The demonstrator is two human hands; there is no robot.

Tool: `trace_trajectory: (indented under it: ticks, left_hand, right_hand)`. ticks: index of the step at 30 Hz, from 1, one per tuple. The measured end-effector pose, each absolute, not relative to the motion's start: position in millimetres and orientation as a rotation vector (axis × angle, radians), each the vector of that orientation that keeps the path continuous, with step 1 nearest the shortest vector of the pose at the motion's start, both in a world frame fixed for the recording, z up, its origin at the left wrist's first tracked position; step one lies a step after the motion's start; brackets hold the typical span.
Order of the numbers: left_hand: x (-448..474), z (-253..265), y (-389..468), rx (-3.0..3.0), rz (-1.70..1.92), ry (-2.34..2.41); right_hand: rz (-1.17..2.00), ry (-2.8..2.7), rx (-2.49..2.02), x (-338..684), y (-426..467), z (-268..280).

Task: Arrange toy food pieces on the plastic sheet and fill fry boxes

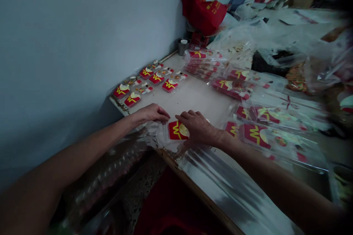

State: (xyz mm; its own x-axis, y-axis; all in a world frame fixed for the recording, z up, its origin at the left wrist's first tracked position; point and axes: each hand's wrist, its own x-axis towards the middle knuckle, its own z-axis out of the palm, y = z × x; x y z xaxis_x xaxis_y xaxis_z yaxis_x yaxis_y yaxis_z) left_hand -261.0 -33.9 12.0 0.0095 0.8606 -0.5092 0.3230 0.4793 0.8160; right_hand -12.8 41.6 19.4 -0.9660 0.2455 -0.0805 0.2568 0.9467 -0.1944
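At the near corner of the table, a flat red piece shaped like a fries box (pixel 174 130), with a yellow zigzag and a pale top, lies in or on a clear plastic bag (pixel 162 136). My left hand (pixel 152 114) pinches at the bag's edge, just left of the red piece; the exact grip is hard to see. Over the piece's right side curls my right hand (pixel 199 126), fingers bent and thumb low, gripping it and hiding that part. Beneath my right forearm, a stack of clear plastic bags (pixel 220 180) hangs along the front edge.
Several similar red sets (pixel 132 99) lie in rows near the wall. Stacks of bagged sets (pixel 256 136) line the right side. A metal cup (pixel 183 46) and a red cloth bag (pixel 202 7) stand at the back. Loose plastic (pixel 237 40) covers the far area.
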Motion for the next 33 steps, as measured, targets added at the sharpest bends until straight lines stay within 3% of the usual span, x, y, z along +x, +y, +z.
trace_trajectory:
  ticks: [9, 17, 23, 33]
  left_hand:
    - [-236, 9, -18, 1.183, 0.588, 1.442]
    - [-205, 11, -56, 1.914, 0.799, 2.165]
    - [-164, -7, -98, 1.899, 0.434, 2.435]
    - [-156, 4, -68, 1.917, 0.012, 2.423]
  right_hand:
    - [-0.245, 3.076, 0.488, -29, 20, 10]
    - [-0.247, 3.007, 0.783, -30, 30, -3]
    - [-0.291, 2.932, 0.927, -27, 18, 1]
    - [-0.230, 2.782, 1.197, 16, 4, 2]
